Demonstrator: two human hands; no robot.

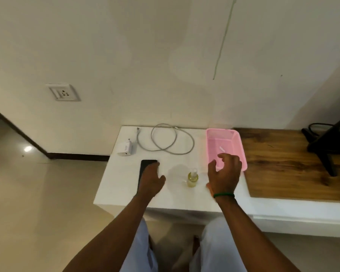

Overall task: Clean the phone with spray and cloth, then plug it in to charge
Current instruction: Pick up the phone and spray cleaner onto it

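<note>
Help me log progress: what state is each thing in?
phone: flat on table, left hand resting on it
spray bottle: upright, untouched
cable: looped, not in charger
charger: lying on table, unplugged
wall socket: empty
right hand: open, holding nothing
pink basket: holds one small white item

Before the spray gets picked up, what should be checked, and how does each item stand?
1. Phone flat on the table, left hand resting on it: ok.
2. Spray bottle upright, untouched: ok.
3. Right hand free, holding nothing: ok.
4. Cloth at hand: cannot tell, none plainly visible.
5. Charger and cable on the table, not joined: ok.
</note>
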